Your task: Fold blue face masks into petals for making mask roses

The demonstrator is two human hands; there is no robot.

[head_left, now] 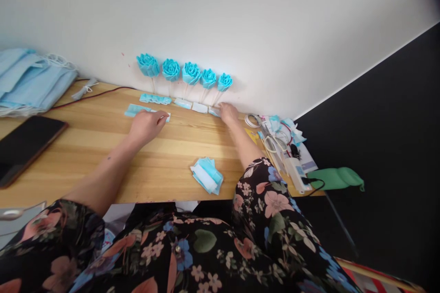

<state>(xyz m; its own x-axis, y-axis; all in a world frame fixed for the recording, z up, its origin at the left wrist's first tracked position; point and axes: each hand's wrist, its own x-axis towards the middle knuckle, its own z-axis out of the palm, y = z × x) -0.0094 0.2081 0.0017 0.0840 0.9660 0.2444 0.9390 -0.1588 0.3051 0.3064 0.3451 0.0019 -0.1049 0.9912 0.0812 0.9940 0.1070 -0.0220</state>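
Person seated at a pale wooden table (103, 146): the left hand (147, 124), fingers curled loosely, presses on a folded light-blue fabric strip (137, 110) lying flat near the wall. The right hand (227, 111) reaches to the wall edge, its fingertips on the small folded blue-white piece (213, 111) ending a row of such pieces; whether it grasps that piece cannot be told. Five blue fabric roses (185, 72) on sticks lean against the white wall just behind, and a stack of folded blue pieces (206, 175) lies near the table's front edge.

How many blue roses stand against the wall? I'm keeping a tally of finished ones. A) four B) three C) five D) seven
C: five blue roses on thin stems lean in a row against the white wall, just behind the right hand at the back edge of the wooden table.
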